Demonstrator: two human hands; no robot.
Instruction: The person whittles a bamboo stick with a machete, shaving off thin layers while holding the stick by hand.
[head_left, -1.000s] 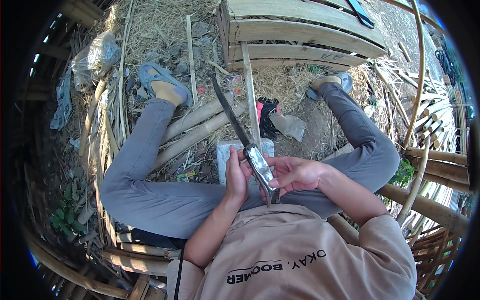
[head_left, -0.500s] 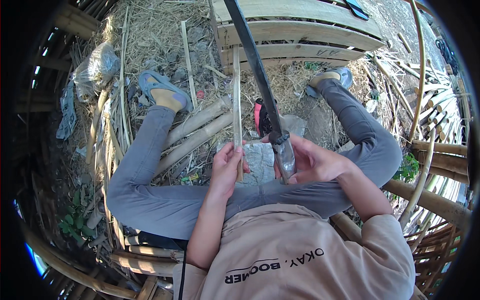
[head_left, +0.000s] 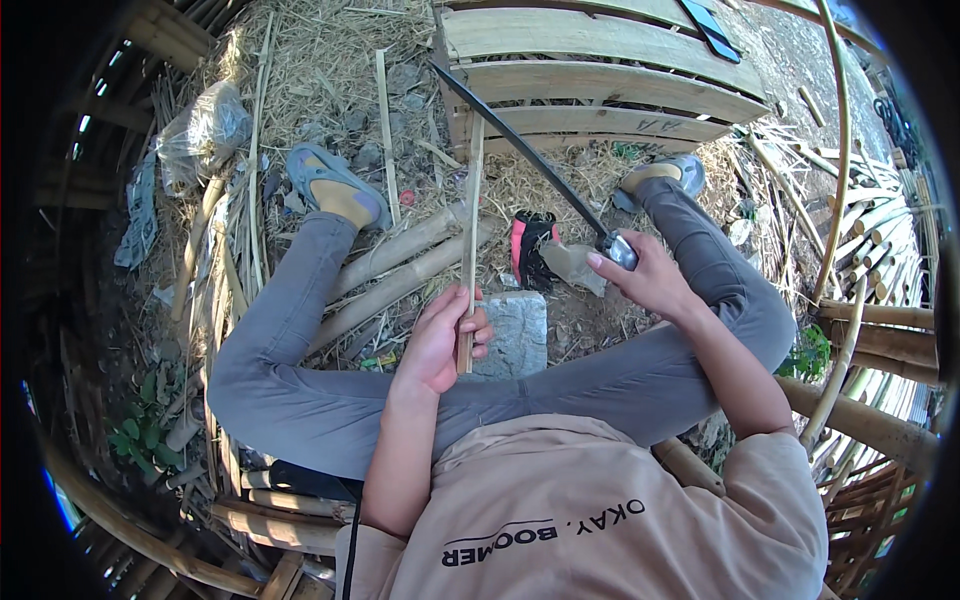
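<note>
My left hand [head_left: 450, 338] is closed round the lower part of a long, narrow bamboo strip [head_left: 473, 215], held nearly upright in the picture. My right hand [head_left: 652, 278] grips the handle of a machete [head_left: 543, 166]. Its long dark blade points away and to the left, its tip appearing over the wooden slats and passing above the strip's upper end in view. Between my knees stands a pale, rough stone block [head_left: 514, 335]. Beyond it lies a pink and black item [head_left: 533, 250], perhaps a glove, with a crumpled translucent plastic piece [head_left: 577, 268] beside it.
A slatted wooden crate [head_left: 590, 85] stands ahead, with a dark flat object [head_left: 710, 28] on top. Thick bamboo poles [head_left: 405, 262] lie by my left foot. A clear plastic bag [head_left: 208, 135] sits at far left. Cut bamboo [head_left: 875, 235] is stacked at far right. Straw covers the ground.
My right hand has moved right and away with the machete, and its blade now slants further left. My left hand has lowered slightly and wrapped round the strip.
</note>
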